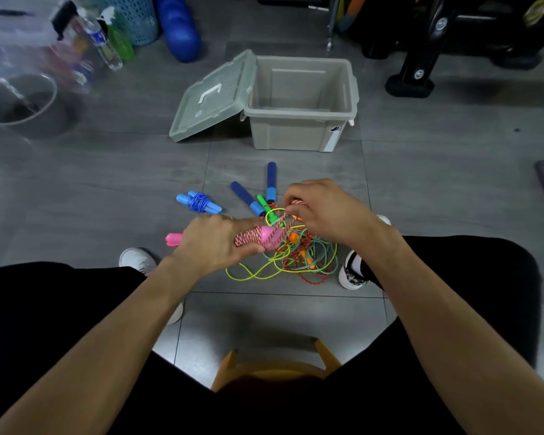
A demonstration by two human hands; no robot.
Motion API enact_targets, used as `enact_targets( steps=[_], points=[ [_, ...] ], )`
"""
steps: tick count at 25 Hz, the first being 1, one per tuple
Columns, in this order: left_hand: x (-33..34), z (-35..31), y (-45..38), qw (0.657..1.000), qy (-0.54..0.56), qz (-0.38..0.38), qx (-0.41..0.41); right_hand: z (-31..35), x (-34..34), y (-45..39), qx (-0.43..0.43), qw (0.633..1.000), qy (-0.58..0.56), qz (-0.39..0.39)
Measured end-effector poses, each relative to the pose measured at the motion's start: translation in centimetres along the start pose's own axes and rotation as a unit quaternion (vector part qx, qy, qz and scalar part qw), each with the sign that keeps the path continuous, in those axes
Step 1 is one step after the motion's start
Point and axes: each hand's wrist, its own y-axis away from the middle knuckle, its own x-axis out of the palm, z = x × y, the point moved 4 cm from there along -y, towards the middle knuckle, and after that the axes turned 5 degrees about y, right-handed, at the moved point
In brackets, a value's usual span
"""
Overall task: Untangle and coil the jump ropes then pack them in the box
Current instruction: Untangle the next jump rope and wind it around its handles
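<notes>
My left hand [212, 238] grips the pink jump rope handles [272, 237], with pink-and-white rope [247, 238] wound around them. My right hand [324, 211] pinches the free end of that rope just above the handles. Under my hands lies a tangle of yellow, green and red ropes [296, 259] on the floor. Dark blue handles [271, 180] and a green handle [264, 205] stick out behind it. A coiled light blue rope [198, 203] lies to the left. The grey box [299, 133] stands open beyond, nothing visible inside.
The box lid [214, 95] leans against the box's left side. My shoes [137, 260] sit either side of the tangle. A wooden stool [274, 368] is under me. Bottles [102, 39], a blue roller [179, 29] and black gym equipment [421, 58] line the back.
</notes>
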Motion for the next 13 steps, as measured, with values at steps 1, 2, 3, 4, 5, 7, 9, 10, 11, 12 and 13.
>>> enact_targets(
  steps=[1, 2, 3, 4, 5, 7, 9, 10, 11, 12, 13],
  points=[
    [0.3, -0.4, 0.0, 1.0, -0.006, 0.003, 0.01, 0.1, 0.0, -0.1, -0.012, 0.999, -0.042, -0.028],
    [0.5, -0.8, 0.0, 1.0, -0.007, 0.006, 0.014, 0.3, 0.1, -0.1, -0.025, 0.996, -0.07, -0.051],
    [0.5, -1.1, 0.0, 1.0, -0.001, 0.006, 0.012, 0.4, 0.1, -0.2, -0.028, 0.994, -0.089, -0.064],
    [0.5, -1.2, 0.2, 1.0, 0.013, 0.006, 0.005, 0.2, 0.1, -0.3, -0.019, 0.992, -0.107, -0.068],
    [0.5, -1.0, 0.4, 0.999, 0.046, 0.007, -0.008, -0.4, 0.2, -0.5, 0.001, 0.99, -0.126, -0.066],
    [0.4, -0.5, 0.8, 0.974, 0.222, 0.039, -0.04, -1.9, 0.2, -0.8, 0.053, 0.981, -0.18, -0.056],
    [-0.1, -0.5, 0.7, 0.892, 0.444, 0.067, -0.051, -3.2, 0.2, -0.8, 0.099, 0.962, -0.246, -0.058],
    [-0.5, -0.5, 0.8, 0.864, 0.497, 0.065, -0.055, -3.6, 0.2, -0.7, 0.12, 0.952, -0.274, -0.064],
    [-0.7, -0.5, 0.9, 0.859, 0.505, 0.062, -0.06, -3.8, 0.2, -0.6, 0.138, 0.944, -0.291, -0.073],
    [-0.9, -0.5, 1.0, 0.873, 0.479, 0.063, -0.069, -3.7, 0.2, -0.5, 0.148, 0.938, -0.303, -0.079],
    [-0.9, -0.6, 1.1, 0.901, 0.42, 0.069, -0.083, -3.4, 0.2, -0.5, 0.152, 0.931, -0.321, -0.081]
  ],
)
